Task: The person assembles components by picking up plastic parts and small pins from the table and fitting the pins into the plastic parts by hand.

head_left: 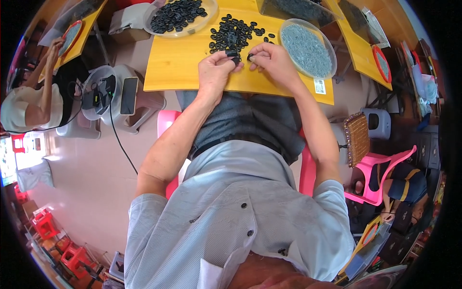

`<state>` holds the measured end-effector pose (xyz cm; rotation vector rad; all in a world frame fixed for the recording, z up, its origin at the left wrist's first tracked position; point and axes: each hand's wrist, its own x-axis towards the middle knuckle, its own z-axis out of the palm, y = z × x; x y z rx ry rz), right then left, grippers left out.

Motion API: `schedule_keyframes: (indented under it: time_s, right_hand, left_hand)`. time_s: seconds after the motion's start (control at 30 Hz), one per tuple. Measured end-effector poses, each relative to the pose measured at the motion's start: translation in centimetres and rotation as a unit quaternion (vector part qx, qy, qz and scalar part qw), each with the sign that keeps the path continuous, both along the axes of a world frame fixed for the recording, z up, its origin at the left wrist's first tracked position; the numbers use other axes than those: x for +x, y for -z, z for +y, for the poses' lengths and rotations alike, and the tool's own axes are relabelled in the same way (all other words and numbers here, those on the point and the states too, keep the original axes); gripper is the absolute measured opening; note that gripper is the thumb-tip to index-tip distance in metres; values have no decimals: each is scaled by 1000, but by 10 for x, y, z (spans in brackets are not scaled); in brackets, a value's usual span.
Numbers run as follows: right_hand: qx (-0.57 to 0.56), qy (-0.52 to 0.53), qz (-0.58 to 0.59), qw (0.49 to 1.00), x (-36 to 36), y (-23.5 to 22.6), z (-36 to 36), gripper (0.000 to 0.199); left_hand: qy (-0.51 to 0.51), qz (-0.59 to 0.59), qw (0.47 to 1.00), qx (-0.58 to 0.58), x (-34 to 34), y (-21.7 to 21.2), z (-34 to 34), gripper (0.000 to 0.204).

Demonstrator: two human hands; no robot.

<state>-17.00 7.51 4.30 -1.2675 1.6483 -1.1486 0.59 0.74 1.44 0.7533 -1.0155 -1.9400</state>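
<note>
Over the near part of the yellow table (178,65), my left hand (214,74) pinches a small black plastic piece (232,53) between thumb and fingers; its exact kind is too small to tell. A short gap to the right, my right hand (273,60) grips a small black oval piece (250,57) with thumb and forefinger. The two pieces are apart. Just beyond my fingers lies a loose pile of black oval pieces (230,34), each with a hole or hollow in its middle.
A clear round tub (210,24) of black oval pieces stands at the far left. On the right, another round tub (332,60) holds many small grey-blue metal parts. A dark bin (293,13) is at the back. Another person (36,103) works at the left; a phone (129,95) lies on a stool.
</note>
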Motion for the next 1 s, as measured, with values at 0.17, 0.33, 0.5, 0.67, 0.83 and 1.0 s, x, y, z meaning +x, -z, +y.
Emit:
schedule_keyframes:
  time_s: [0.17,0.33,0.5,0.67,0.83,1.0]
  right_hand:
    - [-23,-16,-69,997,3,-1,15,20]
    - [-43,2,-50,998,9,2,18,22]
    - [-73,8,-40,997,8,10,17,23]
    - [-70,5,-35,997,7,10,17,23]
    - [-65,-6,-20,998,9,9,17,21]
    - [-62,1,-81,995,10,15,14,15]
  left_hand:
    - [41,-33,999,-3,-1,0,7,16]
    - [46,-51,997,-27,-1,6,5,17]
    - [46,-51,997,-22,-3,4,6,18]
    - [50,-65,996,-25,-2,5,5,17]
    - [56,-68,996,-24,-2,1,6,16]
    - [59,-61,996,-17,-2,0,7,16]
